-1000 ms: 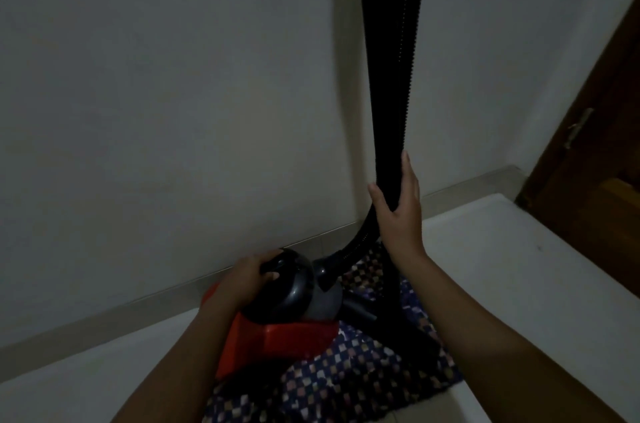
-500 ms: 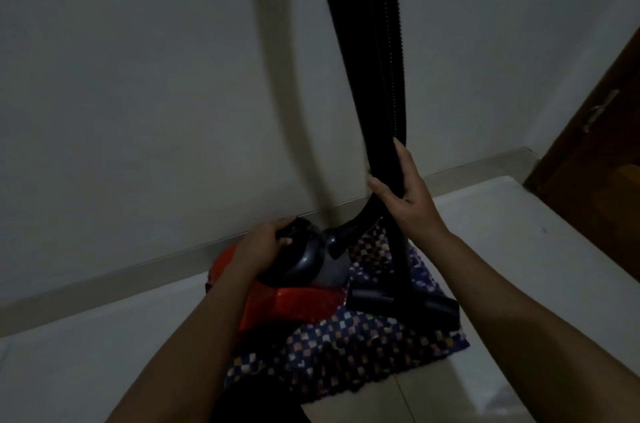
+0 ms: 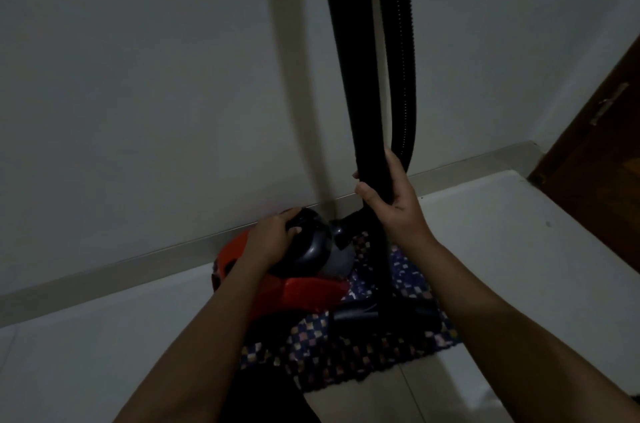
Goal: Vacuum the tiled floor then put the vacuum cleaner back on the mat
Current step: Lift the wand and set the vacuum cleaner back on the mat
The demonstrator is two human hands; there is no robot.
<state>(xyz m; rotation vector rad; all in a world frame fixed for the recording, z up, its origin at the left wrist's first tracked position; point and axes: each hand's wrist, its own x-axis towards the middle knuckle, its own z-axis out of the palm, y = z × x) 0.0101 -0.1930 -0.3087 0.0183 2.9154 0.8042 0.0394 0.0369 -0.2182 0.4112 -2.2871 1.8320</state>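
A red and black canister vacuum cleaner (image 3: 304, 287) rests on a dark checkered mat (image 3: 363, 350) against the wall. My left hand (image 3: 273, 242) grips the black handle on top of the canister. My right hand (image 3: 391, 194) is closed around the upright black tube (image 3: 349, 69), with the ribbed hose (image 3: 403, 51) hanging just behind it. The black floor nozzle (image 3: 377, 315) lies on the mat at the tube's foot. The tube's top runs out of view.
A white wall (image 3: 156, 93) with a pale skirting board (image 3: 104, 270) runs behind the mat. Light floor tiles (image 3: 502, 249) spread to the right and left. A dark wooden door (image 3: 602, 152) stands at the far right.
The view has tilted down and closer, showing more of the mat and nozzle. The tube and hose have separated slightly. Both hands keep their grips.
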